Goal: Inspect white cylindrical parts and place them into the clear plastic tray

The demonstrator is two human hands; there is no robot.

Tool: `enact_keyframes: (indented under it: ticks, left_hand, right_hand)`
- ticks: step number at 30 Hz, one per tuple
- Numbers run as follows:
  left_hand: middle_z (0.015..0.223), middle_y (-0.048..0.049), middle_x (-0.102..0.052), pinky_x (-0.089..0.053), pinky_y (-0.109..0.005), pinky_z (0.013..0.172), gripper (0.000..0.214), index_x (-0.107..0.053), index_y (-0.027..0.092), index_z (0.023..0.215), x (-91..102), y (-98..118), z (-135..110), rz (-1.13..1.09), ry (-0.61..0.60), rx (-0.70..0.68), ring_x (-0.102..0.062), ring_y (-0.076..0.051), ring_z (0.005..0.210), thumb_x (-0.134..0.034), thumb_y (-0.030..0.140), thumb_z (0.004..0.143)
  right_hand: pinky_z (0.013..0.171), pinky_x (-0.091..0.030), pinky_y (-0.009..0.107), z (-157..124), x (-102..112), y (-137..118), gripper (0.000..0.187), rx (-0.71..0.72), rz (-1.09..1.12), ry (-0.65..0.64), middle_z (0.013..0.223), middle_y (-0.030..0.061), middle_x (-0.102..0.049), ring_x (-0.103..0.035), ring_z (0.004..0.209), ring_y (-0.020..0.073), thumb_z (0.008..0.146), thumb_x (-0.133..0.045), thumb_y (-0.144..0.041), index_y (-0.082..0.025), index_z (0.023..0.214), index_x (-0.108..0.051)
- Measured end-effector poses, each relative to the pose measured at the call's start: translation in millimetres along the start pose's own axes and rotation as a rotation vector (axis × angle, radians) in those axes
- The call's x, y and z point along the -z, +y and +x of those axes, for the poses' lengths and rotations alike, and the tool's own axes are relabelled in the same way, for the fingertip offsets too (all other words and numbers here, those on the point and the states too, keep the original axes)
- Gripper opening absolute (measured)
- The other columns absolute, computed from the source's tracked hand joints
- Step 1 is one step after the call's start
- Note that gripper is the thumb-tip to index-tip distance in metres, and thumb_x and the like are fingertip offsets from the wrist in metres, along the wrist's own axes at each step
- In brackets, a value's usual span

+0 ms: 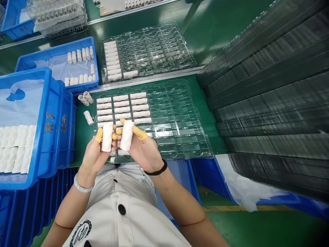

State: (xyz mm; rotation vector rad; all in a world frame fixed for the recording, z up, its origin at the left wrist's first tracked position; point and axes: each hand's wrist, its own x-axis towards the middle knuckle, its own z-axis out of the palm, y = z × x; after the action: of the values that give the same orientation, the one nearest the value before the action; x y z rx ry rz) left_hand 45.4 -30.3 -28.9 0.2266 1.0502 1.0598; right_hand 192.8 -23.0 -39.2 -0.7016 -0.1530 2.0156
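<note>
My left hand (96, 152) grips a white, wavy-sided tube (107, 137) upright between fingers in yellow finger cots. Close beside it, my right hand (144, 149) holds a second white tube (126, 136), slightly tilted, also with yellow cots on the fingers. Both hands are over the near edge of a clear plastic tray (177, 125). Its left columns carry rows of white tubes (140, 101), partly hidden by my hands; the right columns show bare slots. On the green table left of the tray, a loose tube (88, 117) lies near two standing hollow tubes (85, 98).
Another clear tray (154, 48) lies behind, with tubes in its left column. At left stand stacked blue bins (42, 137) and a blue bin (96, 65) containing white tubes. A tall stack of dark trays (269, 92) rises at right. Stacked clear trays (60, 20) stand at the back left.
</note>
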Motion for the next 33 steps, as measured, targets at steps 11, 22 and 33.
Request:
enact_keyframes:
  ticks: [11,22,33]
  left_hand:
    - [0.068,-0.0057,-0.056,-0.045,-0.020,0.049,0.040,-0.067,0.005,0.099,-5.6,-4,3,-0.005,-0.045,0.014,-0.051,-0.011,0.055,-0.045,0.038,0.102]
    - [0.066,-0.0100,-0.061,-0.038,-0.014,0.041,0.037,-0.064,0.005,0.088,-17.0,-13,14,0.023,-0.025,0.064,-0.051,-0.008,0.049,-0.035,0.022,0.103]
    - [0.067,-0.0068,-0.061,-0.045,-0.020,0.048,0.034,-0.068,0.006,0.101,-24.0,-21,22,0.138,-0.051,0.014,-0.054,-0.011,0.052,-0.044,0.031,0.102]
  right_hand:
    - [0.055,-0.050,0.025,-3,10,0,0.041,0.088,-0.150,-0.052,0.082,-0.0003,-0.068,-0.057,0.055,0.0098,0.082,-0.075,-0.048,-0.020,0.109,-0.062]
    - [0.075,-0.053,0.026,-11,21,-7,0.031,0.090,-0.112,-0.013,0.087,-0.0005,-0.068,-0.063,0.080,0.0126,0.076,-0.075,-0.023,-0.019,0.106,-0.068]
    - [0.071,-0.055,0.028,-10,41,-11,0.035,0.179,-0.276,0.035,0.087,0.0007,-0.067,-0.063,0.074,0.0134,0.078,-0.077,-0.039,-0.020,0.105,-0.064]
